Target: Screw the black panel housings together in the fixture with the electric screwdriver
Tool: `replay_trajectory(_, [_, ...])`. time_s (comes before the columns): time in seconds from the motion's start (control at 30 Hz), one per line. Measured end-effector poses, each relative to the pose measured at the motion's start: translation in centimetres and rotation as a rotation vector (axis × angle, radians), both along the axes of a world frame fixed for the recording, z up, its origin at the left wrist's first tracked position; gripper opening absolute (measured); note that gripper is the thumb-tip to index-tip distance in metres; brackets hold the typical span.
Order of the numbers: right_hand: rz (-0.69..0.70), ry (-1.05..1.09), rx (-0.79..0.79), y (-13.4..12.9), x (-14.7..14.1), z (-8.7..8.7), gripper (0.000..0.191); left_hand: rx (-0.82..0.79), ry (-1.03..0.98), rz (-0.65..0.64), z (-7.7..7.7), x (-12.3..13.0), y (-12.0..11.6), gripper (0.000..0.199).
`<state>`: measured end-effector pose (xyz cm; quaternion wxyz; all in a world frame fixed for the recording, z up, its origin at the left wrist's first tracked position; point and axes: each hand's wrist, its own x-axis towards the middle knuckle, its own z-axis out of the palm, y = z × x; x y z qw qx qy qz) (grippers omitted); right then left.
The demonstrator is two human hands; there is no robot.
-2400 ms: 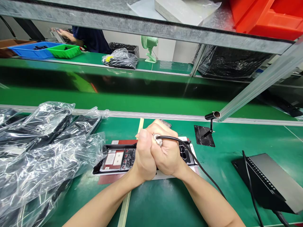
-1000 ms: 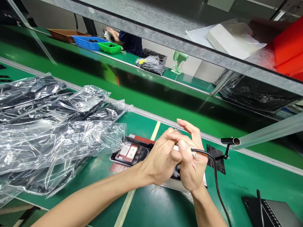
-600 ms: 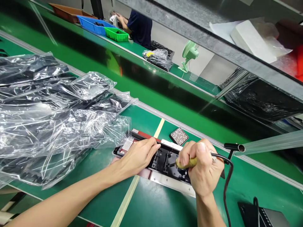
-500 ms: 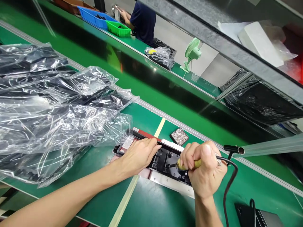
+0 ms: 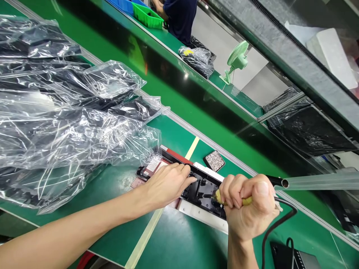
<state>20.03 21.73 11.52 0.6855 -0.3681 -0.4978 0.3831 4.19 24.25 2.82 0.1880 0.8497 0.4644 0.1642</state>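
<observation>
A long black plastic housing (image 5: 193, 188) with ribs and posts inside lies open side up, between pale metal strips of a fixture (image 5: 203, 216). My left hand (image 5: 171, 183) holds it down near its left end, fingers together over the far wall and thumb reaching across the inside. In my right hand (image 5: 249, 205) is a yellow-handled corded tool (image 5: 218, 196), wrapped in a fist. Its dark tip points left into the housing; what exactly the tip touches is too small to tell. The black cord (image 5: 276, 224) runs from behind my fist toward the bench's near edge.
Clear bags (image 5: 84, 138) of dark parts pile up at left. A square box of small metallic pieces (image 5: 214, 161) sits beyond the housing. A black device (image 5: 291, 256) is at lower right, a metal tube (image 5: 276, 182) beyond my right hand. Across the green belt (image 5: 157, 78), a co-worker (image 5: 179, 18).
The camera view has tilted and shifted, so the background sits differently. My right fist has moved slightly right and down in view, still holding the tool; my left hand stays on the housing.
</observation>
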Motion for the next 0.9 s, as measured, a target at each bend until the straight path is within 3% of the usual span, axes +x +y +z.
replay_trajectory(0.3, [-0.001, -0.002, -0.01, -0.3, 0.0, -0.1, 0.035, -0.108, -0.095, -0.021, 0.4, -0.3, 0.5, 0.038])
replay_trajectory(0.9, [0.004, -0.008, 0.0, -0.3, -0.2, 0.0, 0.034, -0.037, -0.055, -0.025, -0.6, -0.1, 0.5, 0.034])
